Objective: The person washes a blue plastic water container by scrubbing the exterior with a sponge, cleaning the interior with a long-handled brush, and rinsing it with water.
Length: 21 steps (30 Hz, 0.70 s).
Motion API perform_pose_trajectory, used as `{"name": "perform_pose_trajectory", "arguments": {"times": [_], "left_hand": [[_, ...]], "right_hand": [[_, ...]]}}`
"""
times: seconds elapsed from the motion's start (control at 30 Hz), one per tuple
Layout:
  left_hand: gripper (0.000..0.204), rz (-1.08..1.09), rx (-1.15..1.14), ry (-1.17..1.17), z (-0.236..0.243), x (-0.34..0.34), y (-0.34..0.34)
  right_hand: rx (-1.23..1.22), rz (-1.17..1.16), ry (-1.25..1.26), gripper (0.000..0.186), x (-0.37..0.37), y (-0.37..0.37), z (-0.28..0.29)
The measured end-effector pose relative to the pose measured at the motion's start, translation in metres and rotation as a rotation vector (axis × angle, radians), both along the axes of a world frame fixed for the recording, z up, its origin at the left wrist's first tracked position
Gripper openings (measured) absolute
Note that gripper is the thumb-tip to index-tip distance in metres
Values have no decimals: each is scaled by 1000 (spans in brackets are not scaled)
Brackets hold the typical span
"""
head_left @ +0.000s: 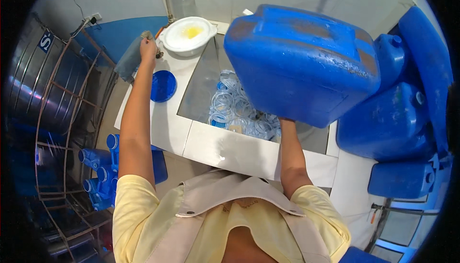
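A large blue jerrycan [299, 66], scuffed brown on top, is raised and tilted over the sink basin [194, 97]. My right hand [288, 125] grips its underside, fingers mostly hidden behind it. My left hand [147, 47] is closed at the far left of the white counter, on something small I cannot make out, beside a grey cloth [130, 62] and a brass fitting [159, 53]. Near that hand are a white lidded bowl [184, 42] with a yellow patch and a round blue lid [163, 85]. Clear plastic rings or caps [224, 102] lie heaped in the basin.
Several blue jerrycans [376, 114] crowd the right, one [398, 180] lower beside the counter. Smaller blue containers [100, 186] stand on the floor at lower left. A steel tank [33, 85] stands behind a rusty metal rack [64, 148]. A wall [311, 4] runs behind the sink.
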<state>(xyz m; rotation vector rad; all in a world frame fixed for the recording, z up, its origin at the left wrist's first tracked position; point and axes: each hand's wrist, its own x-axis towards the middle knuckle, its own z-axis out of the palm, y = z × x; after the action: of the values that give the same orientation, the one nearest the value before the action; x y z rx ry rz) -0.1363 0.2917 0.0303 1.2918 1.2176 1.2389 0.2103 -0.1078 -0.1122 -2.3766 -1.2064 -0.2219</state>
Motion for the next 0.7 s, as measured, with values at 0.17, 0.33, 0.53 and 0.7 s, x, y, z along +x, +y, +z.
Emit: {"name": "perform_pose_trajectory", "arguments": {"times": [0.17, 0.33, 0.53, 0.7], "left_hand": [[20, 133, 32, 170, -16, 16, -11], [16, 27, 38, 143, -9, 8, -11], [18, 9, 4, 241, -7, 6, -17], [28, 50, 51, 326, -10, 29, -23]], "right_hand": [[-179, -82, -219, 48, 4, -5, 2], [773, 242, 791, 46, 20, 6, -36], [258, 39, 307, 47, 18, 9, -30], [695, 239, 752, 48, 24, 2, -30]]}}
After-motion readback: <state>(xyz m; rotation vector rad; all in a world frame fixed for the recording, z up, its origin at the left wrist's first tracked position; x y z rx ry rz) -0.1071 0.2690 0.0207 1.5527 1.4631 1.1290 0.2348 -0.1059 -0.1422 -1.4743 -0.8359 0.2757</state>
